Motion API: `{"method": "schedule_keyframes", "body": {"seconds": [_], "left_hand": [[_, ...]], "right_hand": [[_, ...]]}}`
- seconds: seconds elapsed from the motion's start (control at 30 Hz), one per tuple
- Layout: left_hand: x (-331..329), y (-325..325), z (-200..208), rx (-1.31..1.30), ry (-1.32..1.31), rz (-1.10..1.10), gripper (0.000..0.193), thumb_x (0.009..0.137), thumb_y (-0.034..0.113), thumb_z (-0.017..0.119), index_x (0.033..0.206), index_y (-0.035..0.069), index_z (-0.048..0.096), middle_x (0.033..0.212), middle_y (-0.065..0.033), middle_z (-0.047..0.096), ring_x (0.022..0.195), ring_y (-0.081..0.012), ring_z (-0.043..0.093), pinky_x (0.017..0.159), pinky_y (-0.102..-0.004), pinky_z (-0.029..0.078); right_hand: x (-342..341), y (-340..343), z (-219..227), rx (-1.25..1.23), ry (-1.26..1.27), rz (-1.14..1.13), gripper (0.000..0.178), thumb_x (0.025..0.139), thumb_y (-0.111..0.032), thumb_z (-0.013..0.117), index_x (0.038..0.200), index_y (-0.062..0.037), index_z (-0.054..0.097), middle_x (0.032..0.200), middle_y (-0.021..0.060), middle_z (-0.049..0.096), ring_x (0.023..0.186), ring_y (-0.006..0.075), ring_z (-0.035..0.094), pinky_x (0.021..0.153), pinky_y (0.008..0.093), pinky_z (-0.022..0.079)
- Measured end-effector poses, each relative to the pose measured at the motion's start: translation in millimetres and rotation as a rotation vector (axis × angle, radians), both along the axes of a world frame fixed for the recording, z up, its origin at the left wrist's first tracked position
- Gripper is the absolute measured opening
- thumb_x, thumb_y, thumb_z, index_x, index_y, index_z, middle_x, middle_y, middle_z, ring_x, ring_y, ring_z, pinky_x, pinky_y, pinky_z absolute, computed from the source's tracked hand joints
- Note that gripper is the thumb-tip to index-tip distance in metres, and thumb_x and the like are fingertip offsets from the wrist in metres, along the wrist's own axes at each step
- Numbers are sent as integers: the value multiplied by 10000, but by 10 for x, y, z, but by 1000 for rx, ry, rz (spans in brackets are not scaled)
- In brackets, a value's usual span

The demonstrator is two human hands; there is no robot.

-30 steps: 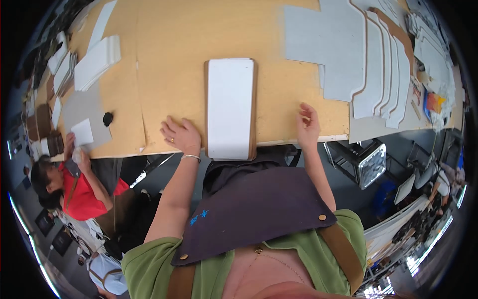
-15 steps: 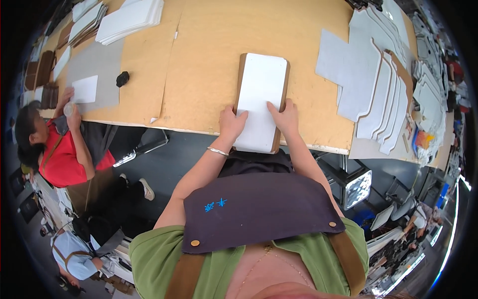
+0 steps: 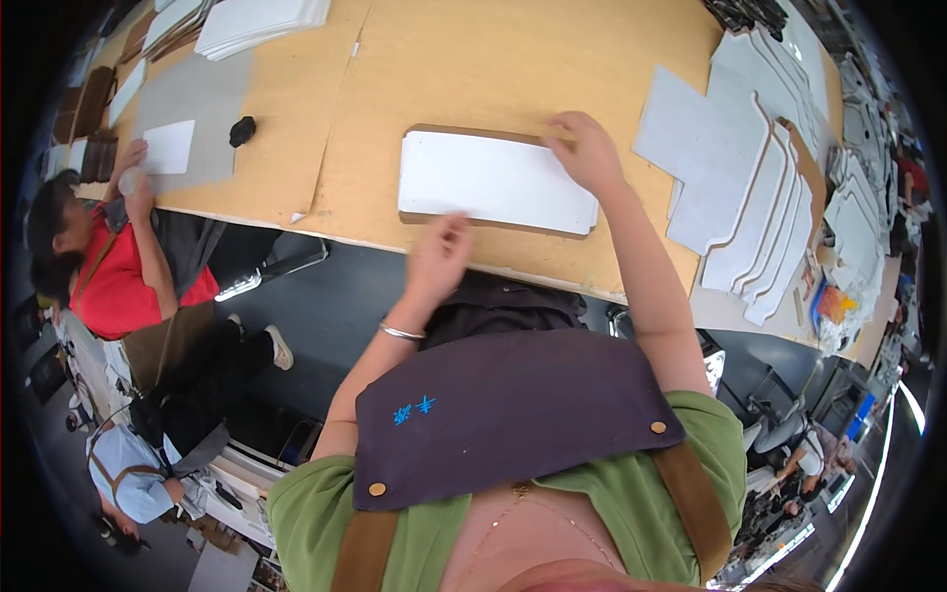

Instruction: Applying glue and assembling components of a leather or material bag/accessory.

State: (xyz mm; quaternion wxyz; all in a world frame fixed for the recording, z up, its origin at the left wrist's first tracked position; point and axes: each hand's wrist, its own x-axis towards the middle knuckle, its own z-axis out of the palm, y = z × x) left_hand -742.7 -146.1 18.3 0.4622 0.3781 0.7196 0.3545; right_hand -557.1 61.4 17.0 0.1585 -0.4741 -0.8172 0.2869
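- Right hand point(image 3: 592, 153): thumb and fingers spread at the panel's far edge, towards the right; contact is unclear.
- Left hand point(image 3: 439, 259): blurred by the near edge; I cannot tell whether it pinches anything.
- White panel point(image 3: 493, 180): lies crosswise on the table point(image 3: 513, 59), over a brown board point(image 3: 493, 134).
- Probably light, fairly stiff, smooth enough for the layers to slip; best held by both long edges, layers together.
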Motion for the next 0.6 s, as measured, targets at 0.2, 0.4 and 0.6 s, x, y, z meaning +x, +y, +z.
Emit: {"method": "schedule_keyframes", "body": {"seconds": [0.2, 0.4, 0.6], "left_hand": [[-604, 317, -259, 74, 545, 226, 463, 796, 186, 632, 1195, -12, 505, 1048, -170, 528, 932, -291, 539, 833, -378, 447], [-585, 405, -218, -32, 509, 114, 513, 795, 182, 639, 1234, -10, 458, 1071, -183, 522, 953, -305, 540, 839, -381, 446], [-416, 433, 49, -7, 354, 216, 457, 819, 147, 618, 1224, -2, 465, 1073, -169, 540, 943, -267, 551, 799, -353, 462]], "right_hand": [[648, -689, -218, -164, -3, -506, 329, 790, -162, 627, 1065, 5, 561, 1000, 167, 559, 887, 279, 575, 770, 358, 482], [477, -1018, -326, -93, -54, -472, 489, 770, -160, 629, 1189, 51, 490, 1067, 250, 495, 991, 371, 505, 856, 420, 428], [450, -1049, -277, 73, -155, -420, 526, 767, -161, 651, 1213, 56, 477, 1080, 252, 481, 991, 385, 480, 856, 410, 414]]}}
